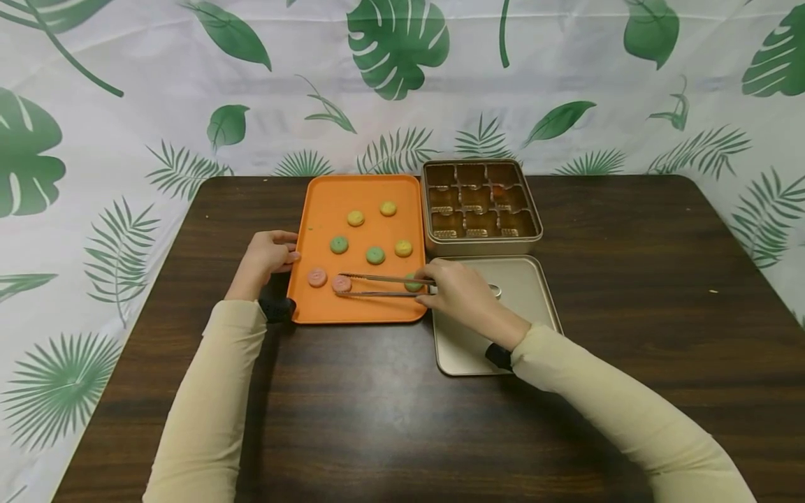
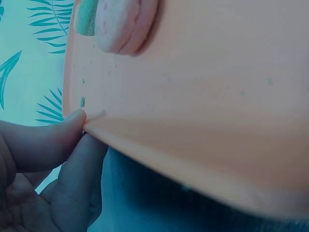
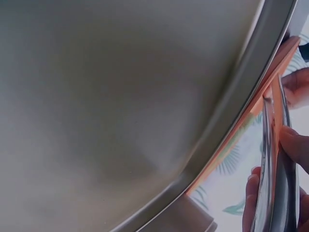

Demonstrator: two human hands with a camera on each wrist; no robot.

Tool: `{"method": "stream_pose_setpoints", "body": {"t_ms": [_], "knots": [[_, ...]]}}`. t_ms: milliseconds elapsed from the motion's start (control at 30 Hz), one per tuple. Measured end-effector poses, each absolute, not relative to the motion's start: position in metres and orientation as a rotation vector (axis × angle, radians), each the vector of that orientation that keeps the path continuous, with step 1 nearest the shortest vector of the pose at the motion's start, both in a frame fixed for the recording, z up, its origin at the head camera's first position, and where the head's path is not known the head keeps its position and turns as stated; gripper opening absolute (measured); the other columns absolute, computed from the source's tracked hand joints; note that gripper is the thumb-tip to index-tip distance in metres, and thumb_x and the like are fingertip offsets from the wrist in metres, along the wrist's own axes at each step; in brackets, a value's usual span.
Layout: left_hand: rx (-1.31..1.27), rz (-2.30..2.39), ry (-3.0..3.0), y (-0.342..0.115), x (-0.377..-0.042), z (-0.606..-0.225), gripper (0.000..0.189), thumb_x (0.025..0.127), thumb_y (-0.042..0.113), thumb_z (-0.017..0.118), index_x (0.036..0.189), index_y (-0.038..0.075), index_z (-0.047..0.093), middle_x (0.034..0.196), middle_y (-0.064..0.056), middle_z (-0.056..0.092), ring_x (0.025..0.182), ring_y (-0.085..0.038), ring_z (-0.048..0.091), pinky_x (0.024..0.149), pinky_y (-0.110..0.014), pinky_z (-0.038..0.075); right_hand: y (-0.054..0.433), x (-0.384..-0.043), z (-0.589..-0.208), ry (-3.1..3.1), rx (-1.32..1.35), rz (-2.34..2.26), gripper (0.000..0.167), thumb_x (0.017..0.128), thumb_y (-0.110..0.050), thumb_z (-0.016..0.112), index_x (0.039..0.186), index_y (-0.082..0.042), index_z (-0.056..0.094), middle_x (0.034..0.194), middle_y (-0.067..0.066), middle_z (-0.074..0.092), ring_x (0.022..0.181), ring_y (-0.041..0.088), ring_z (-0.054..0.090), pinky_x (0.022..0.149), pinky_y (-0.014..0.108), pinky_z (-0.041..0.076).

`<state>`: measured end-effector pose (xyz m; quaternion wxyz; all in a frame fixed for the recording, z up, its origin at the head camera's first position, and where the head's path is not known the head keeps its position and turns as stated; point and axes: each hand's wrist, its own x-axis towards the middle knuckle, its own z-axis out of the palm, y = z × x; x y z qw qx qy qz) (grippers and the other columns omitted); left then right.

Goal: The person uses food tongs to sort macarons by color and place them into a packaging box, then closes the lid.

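My left hand (image 1: pixel 267 255) pinches the left rim of an orange tray (image 1: pixel 358 313); in the left wrist view the thumb (image 2: pixel 63 135) lies on top, a finger beneath. My right hand (image 1: pixel 462 290) grips metal tongs (image 1: pixel 390 279), whose tips stand on either side of a pink macaron (image 1: pixel 342 284) on the tray. Whether they touch it, I cannot tell. Left of it lies another pink macaron (image 1: pixel 317 277). Green macarons (image 1: pixel 375 255) and yellow macarons (image 1: pixel 356 219) are spread farther back. One green macaron (image 1: pixel 411 285) is partly hidden by the tongs and right hand.
Right of the tray stands a metal tin (image 1: pixel 484 248) with a divided gold insert (image 1: pixel 474 199); a reddish spot shows in one compartment. A shallow metal lid (image 1: pixel 462 353) lies in front, under my right forearm. The dark wooden table (image 1: pixel 377 419) meets a leaf-print cloth (image 1: pixel 283 105) behind.
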<state>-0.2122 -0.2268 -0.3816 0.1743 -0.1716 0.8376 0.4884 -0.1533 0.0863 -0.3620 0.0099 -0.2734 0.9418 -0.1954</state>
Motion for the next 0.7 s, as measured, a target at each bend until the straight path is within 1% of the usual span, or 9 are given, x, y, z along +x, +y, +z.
{"method": "stream_pose_setpoints", "body": {"t_ms": [100, 200, 300, 400, 500, 600, 667, 700], "knots": [[-0.493, 1.388, 2.364, -0.226, -0.212, -0.381, 0.051, 0.097, -0.001, 0.048, 0.146, 0.002, 0.037, 0.144, -0.02, 0.047, 0.122, -0.029, 0.053, 0.099, -0.037, 0.05, 0.087, -0.153, -0.363, 2.942, -0.874, -0.616, 0.023, 0.079, -0.019, 0.078, 0.099, -0.009, 0.073, 0.088, 0.005, 0.071, 0.071, 0.016, 0.063, 0.057, 0.029, 0.05], [-0.49, 1.389, 2.359, -0.226, -0.212, -0.381, 0.051, 0.097, 0.0, 0.047, 0.147, 0.003, 0.036, 0.144, -0.02, 0.047, 0.122, -0.029, 0.053, 0.099, -0.036, 0.05, 0.088, -0.153, -0.364, 2.948, -0.879, -0.629, 0.023, 0.079, -0.019, 0.078, 0.099, -0.009, 0.073, 0.088, 0.005, 0.071, 0.07, 0.016, 0.063, 0.056, 0.028, 0.049], [-0.491, 1.387, 2.359, -0.225, -0.211, -0.379, 0.051, 0.097, 0.0, 0.047, 0.147, 0.003, 0.036, 0.144, -0.02, 0.047, 0.122, -0.029, 0.053, 0.1, -0.038, 0.049, 0.09, -0.151, -0.361, 2.958, -0.867, -0.645, 0.023, 0.079, -0.018, 0.078, 0.099, -0.009, 0.073, 0.091, 0.006, 0.071, 0.073, 0.018, 0.064, 0.058, 0.03, 0.05], [-0.492, 1.383, 2.363, -0.225, -0.211, -0.379, 0.051, 0.097, 0.0, 0.047, 0.146, 0.003, 0.037, 0.144, -0.02, 0.047, 0.121, -0.028, 0.053, 0.099, -0.036, 0.05, 0.094, -0.151, -0.357, 2.969, -0.841, -0.655, 0.025, 0.079, -0.018, 0.078, 0.101, -0.007, 0.073, 0.095, 0.007, 0.072, 0.076, 0.02, 0.066, 0.06, 0.031, 0.052], [-0.49, 1.377, 2.37, -0.226, -0.211, -0.379, 0.051, 0.097, 0.0, 0.048, 0.146, 0.002, 0.037, 0.143, -0.02, 0.048, 0.118, -0.025, 0.055, 0.092, -0.03, 0.055, 0.099, -0.153, -0.352, 2.978, -0.801, -0.664, 0.028, 0.079, -0.019, 0.078, 0.103, -0.006, 0.072, 0.096, 0.008, 0.071, 0.076, 0.021, 0.065, 0.06, 0.032, 0.052], [-0.485, 1.372, 2.373, -0.227, -0.212, -0.38, 0.051, 0.096, 0.0, 0.048, 0.146, 0.002, 0.038, 0.143, -0.02, 0.048, 0.114, -0.023, 0.055, 0.086, -0.024, 0.056, 0.106, -0.154, -0.347, 2.999, -0.78, -0.689, 0.029, 0.079, -0.02, 0.078, 0.104, -0.006, 0.072, 0.099, 0.009, 0.071, 0.08, 0.022, 0.066, 0.065, 0.034, 0.054], [-0.483, 1.374, 2.369, -0.227, -0.212, -0.38, 0.051, 0.096, -0.001, 0.049, 0.146, 0.002, 0.038, 0.144, -0.02, 0.047, 0.114, -0.022, 0.055, 0.087, -0.025, 0.055, 0.112, -0.155, -0.343, 3.019, -0.765, -0.705, 0.029, 0.079, -0.02, 0.078, 0.105, -0.007, 0.072, 0.101, 0.009, 0.072, 0.085, 0.024, 0.067, 0.069, 0.037, 0.056], [-0.483, 1.374, 2.367, -0.227, -0.212, -0.38, 0.051, 0.096, -0.001, 0.049, 0.146, 0.002, 0.037, 0.144, -0.02, 0.047, 0.114, -0.022, 0.055, 0.09, -0.027, 0.055, 0.115, -0.156, -0.341, 3.032, -0.753, -0.708, 0.03, 0.079, -0.02, 0.078, 0.105, -0.007, 0.072, 0.102, 0.01, 0.072, 0.084, 0.025, 0.068, 0.069, 0.038, 0.055]]}}
